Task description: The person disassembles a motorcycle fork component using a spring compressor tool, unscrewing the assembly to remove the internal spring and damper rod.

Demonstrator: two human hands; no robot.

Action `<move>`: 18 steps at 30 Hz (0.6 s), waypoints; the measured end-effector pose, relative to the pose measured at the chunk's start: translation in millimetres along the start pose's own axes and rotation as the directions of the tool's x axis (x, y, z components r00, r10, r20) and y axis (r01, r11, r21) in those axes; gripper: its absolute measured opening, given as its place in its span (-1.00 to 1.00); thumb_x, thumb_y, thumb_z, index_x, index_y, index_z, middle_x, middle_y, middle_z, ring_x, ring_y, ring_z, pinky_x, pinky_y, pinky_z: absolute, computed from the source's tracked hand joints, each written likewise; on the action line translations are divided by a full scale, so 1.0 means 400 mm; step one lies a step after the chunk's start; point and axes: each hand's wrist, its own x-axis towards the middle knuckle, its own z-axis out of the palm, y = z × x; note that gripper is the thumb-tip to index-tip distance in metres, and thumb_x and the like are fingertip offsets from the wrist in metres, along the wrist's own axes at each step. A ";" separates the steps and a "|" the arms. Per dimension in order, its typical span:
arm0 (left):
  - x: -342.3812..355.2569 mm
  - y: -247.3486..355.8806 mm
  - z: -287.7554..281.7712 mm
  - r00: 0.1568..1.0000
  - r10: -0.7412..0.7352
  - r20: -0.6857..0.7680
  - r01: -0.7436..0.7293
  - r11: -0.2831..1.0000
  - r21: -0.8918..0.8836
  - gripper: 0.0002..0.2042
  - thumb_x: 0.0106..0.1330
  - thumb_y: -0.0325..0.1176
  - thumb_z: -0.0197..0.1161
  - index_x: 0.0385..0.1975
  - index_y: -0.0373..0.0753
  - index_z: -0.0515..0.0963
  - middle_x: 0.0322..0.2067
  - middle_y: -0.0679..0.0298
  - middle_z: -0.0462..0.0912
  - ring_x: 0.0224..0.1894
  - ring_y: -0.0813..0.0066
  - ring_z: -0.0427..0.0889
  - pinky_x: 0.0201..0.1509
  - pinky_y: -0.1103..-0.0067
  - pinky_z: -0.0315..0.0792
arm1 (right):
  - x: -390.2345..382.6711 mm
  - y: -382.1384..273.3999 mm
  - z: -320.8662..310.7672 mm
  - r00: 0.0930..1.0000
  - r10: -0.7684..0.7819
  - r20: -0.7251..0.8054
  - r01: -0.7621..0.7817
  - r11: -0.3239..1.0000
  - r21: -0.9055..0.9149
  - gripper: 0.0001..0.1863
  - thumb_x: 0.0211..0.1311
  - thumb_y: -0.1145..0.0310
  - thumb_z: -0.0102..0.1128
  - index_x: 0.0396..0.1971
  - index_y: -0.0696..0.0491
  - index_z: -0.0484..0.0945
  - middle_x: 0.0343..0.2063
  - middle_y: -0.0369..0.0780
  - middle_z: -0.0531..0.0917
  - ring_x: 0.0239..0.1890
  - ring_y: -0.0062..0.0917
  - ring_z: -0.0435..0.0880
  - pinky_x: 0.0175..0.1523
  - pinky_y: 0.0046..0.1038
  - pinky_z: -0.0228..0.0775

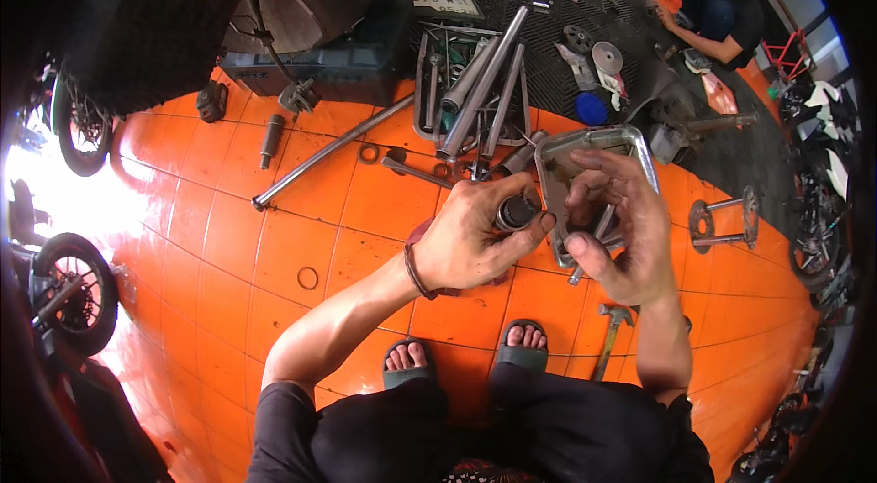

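My left hand (pixel 480 236) is closed around a dark cylindrical part (pixel 517 213), its round end facing up between thumb and fingers. The rest of that part is hidden by the hand. Just to the right, my right hand (pixel 630 223) is raised with curled fingers apart from the thumb, and I see nothing gripped in it. Behind it stands a metal tray (pixel 548 163) with dark residue inside. A thin metal rod (pixel 576 275) crosses the tray's near edge and shows through the gap of my right hand; it looks separate from the fingers.
A toolbox tray (pixel 423 109) with several metal tubes (pixel 484 86) stands ahead. On the orange tiles lie a long rod (pixel 333 152), a ring (pixel 308 278), a short cylinder (pixel 271 141) and a hammer (pixel 611 337). Another person (pixel 722 13) crouches at the far right. Motorcycle wheels (pixel 78 291) line the left.
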 end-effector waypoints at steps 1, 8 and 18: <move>-0.005 0.005 0.004 1.000 -0.013 -0.018 0.013 1.000 -0.026 -0.81 0.39 -0.34 0.31 -0.19 -0.35 0.59 -0.59 0.16 0.67 -0.48 0.29 0.78 -0.36 0.41 0.56 | 0.034 -0.063 -0.003 0.999 -0.034 0.034 0.038 0.995 -0.094 -0.33 0.11 0.28 0.55 0.21 0.17 0.51 -0.20 -0.19 0.67 -0.29 -0.48 0.69 -0.20 -0.42 0.58; -0.021 -0.011 0.067 0.987 0.161 -0.020 -0.161 0.987 -0.023 -0.59 0.19 -0.42 0.37 0.05 -0.41 0.58 -0.33 -0.06 0.77 -0.25 -0.03 0.80 -0.13 0.30 0.66 | 0.098 -0.146 -0.051 0.894 -0.170 0.414 0.324 0.884 -0.336 -0.64 0.09 0.37 0.51 -0.17 0.18 0.59 -0.37 -0.13 0.61 -0.38 -0.25 0.65 -0.25 -0.31 0.55; -0.014 -0.025 0.161 0.955 0.276 -0.106 -0.276 0.961 0.014 -0.68 0.20 -0.30 0.40 -0.11 -0.31 0.59 -0.45 -0.08 0.70 -0.34 -0.16 0.71 -0.24 0.14 0.59 | 0.062 -0.224 -0.069 0.878 0.023 0.479 0.277 0.791 -0.545 -0.65 -0.11 0.44 0.53 -0.30 0.17 0.59 -0.49 -0.20 0.58 -0.55 -0.39 0.63 -0.42 -0.37 0.51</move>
